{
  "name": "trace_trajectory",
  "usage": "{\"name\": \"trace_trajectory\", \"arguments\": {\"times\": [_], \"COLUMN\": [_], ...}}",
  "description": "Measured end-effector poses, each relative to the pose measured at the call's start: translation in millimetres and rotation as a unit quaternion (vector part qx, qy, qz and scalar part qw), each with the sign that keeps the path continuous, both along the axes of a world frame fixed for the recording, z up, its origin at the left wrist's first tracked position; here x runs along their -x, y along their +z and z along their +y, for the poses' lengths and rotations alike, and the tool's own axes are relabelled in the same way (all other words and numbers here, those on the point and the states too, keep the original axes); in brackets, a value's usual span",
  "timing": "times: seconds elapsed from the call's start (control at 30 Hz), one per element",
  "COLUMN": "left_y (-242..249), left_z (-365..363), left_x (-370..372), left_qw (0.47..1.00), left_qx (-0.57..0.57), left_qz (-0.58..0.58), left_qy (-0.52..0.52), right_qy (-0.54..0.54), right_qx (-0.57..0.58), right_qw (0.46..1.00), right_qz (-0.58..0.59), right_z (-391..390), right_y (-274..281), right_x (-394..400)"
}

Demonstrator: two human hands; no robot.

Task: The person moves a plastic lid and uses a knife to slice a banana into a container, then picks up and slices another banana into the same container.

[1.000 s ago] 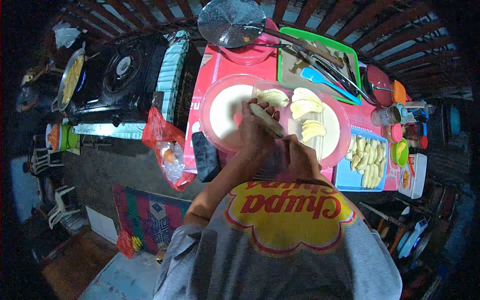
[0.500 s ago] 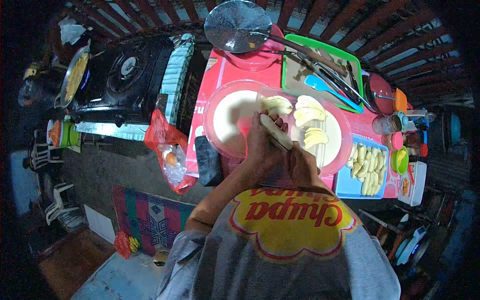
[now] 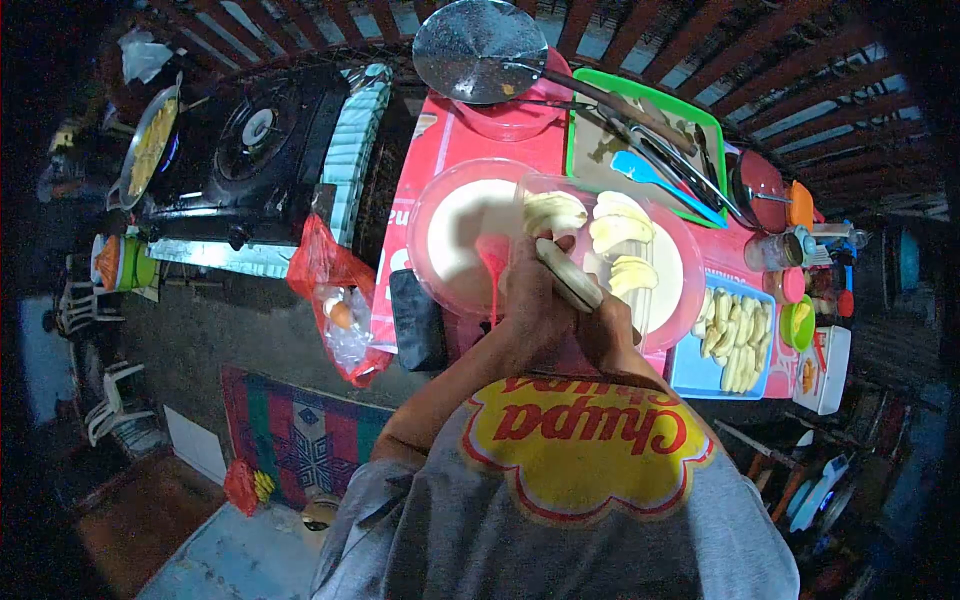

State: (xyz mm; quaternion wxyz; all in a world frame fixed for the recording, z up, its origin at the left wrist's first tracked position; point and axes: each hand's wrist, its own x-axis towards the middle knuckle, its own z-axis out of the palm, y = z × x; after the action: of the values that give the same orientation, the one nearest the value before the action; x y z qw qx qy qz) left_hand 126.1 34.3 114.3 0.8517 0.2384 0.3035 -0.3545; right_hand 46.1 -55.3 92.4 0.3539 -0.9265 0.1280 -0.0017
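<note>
My left hand [image 3: 530, 295] is closed around a peeled banana [image 3: 568, 275], with a dark lengthwise line showing along it. Against the banana's lower end, my right hand [image 3: 608, 325] is curled; whatever its fingers grip is hidden. Beyond both hands lies a clear plastic tray [image 3: 585, 186] bearing several fanned, sliced bananas [image 3: 620, 222]. Under and beside it are a clear bowl of pale batter [image 3: 465, 225] and a second pink-rimmed bowl [image 3: 697, 270] with pale contents. A pink utensil [image 3: 492, 255] leans in the left bowl, close to my left hand.
At right, a blue tray [image 3: 683, 375] holds several peeled bananas. A green-rimmed tray [image 3: 722, 150] with utensils and a strainer [image 3: 480, 50] stand at the back. Left are a black stove [image 3: 215, 190], a pan [image 3: 150, 150], a red plastic bag [image 3: 325, 260] and a dark block-like object [image 3: 418, 320].
The banana has turned in my left hand, so its lengthwise line now shows. My hands have shifted slightly, and more of the pink utensil is visible.
</note>
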Motion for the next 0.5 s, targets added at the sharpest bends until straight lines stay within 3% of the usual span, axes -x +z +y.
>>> {"name": "trace_trajectory", "arguments": {"times": [0.1,0.2,0.27,0.4,0.5], "left_y": [-4,-7,-7,-13,-13], "left_z": [0,-3,-3,-1,0], "left_x": [4,4,7,9,8], "left_qw": [0.999,1.0,1.0,0.998,0.999], "left_qx": [0.031,0.013,-0.003,-0.053,-0.002], "left_qz": [-0.026,0.013,-0.014,-0.037,-0.034], "left_qy": [0.011,-0.005,0.001,-0.019,-0.041], "right_qy": [0.011,0.019,0.047,0.03,0.012], "right_qx": [0.02,0.027,0.058,-0.005,-0.021], "right_qw": [1.0,0.996,0.997,0.998,0.999], "right_qz": [0.008,-0.088,0.002,-0.054,0.027], "right_z": [-5,-8,-4,-11,-12], "right_y": [-17,-31,-14,-44,-42], "right_x": [2,4,1,7,5]}}
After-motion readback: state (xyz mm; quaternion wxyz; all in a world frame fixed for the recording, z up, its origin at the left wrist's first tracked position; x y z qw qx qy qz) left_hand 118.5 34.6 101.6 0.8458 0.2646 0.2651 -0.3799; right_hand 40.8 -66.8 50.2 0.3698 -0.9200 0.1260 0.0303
